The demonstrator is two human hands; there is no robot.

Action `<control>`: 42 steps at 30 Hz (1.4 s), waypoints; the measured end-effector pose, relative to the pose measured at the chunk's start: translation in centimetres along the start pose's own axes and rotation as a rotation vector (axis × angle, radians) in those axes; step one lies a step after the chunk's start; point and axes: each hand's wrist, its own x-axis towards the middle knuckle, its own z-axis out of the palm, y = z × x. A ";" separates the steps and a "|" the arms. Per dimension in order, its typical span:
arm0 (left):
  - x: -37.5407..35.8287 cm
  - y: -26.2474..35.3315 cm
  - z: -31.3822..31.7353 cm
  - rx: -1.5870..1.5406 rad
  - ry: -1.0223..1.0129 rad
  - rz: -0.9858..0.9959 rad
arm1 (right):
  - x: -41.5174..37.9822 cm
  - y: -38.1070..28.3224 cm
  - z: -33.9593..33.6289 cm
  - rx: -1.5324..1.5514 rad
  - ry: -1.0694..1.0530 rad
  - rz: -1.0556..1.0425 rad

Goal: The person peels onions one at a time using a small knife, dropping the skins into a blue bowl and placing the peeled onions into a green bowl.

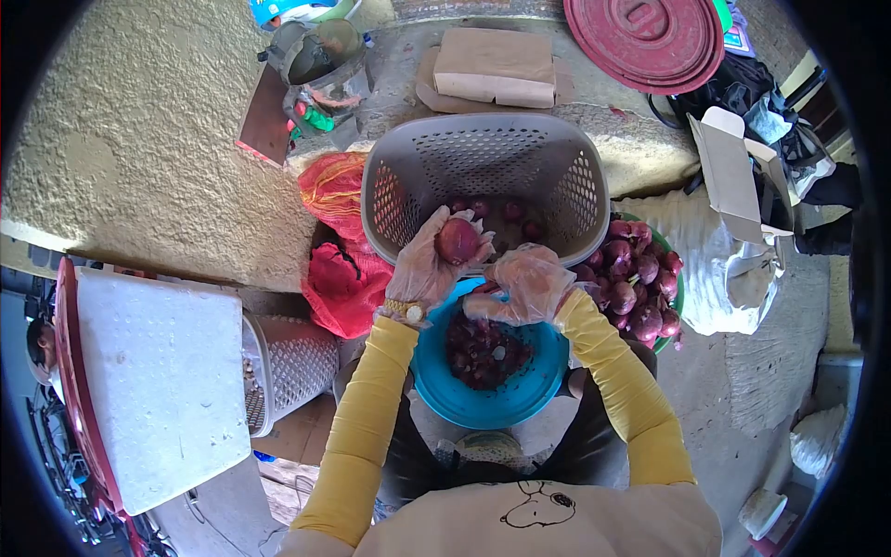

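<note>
My left hand (pixel 422 265), in a clear plastic glove, holds a red onion (pixel 458 241) over the near edge of a grey perforated basket (pixel 594 200). Just to the right, my gloved right hand (pixel 534 283) has its fingers curled closed; what lies in them is hard to make out. Beneath both hands a blue basin (pixel 515 408) sits between my knees, with dark red onion skins (pixel 483 357) and scraps inside. Several red onions (pixel 513 212) rest on the basket's floor. To the right, a green-rimmed tub (pixel 680 302) is heaped with more onions (pixel 640 278).
A red net sack (pixel 343 278) slumps left of the basket. Further left stand a white foam box (pixel 162 381) and another perforated basket (pixel 297 362). Flattened cardboard (pixel 494 65) and a red lid (pixel 645 42) lie on the ledge ahead. A white sack (pixel 705 288) is at right.
</note>
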 end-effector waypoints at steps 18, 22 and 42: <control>-0.5 -0.7 0.6 0.354 -0.074 -0.128 | -0.5 3.1 -0.8 -0.091 0.210 0.140; -0.5 -0.9 0.6 0.374 -0.058 -0.126 | -0.9 3.7 0.1 -0.071 0.269 0.108; -0.2 -1.0 -0.1 0.388 -0.075 -0.130 | -0.3 2.0 -1.3 0.051 0.138 0.204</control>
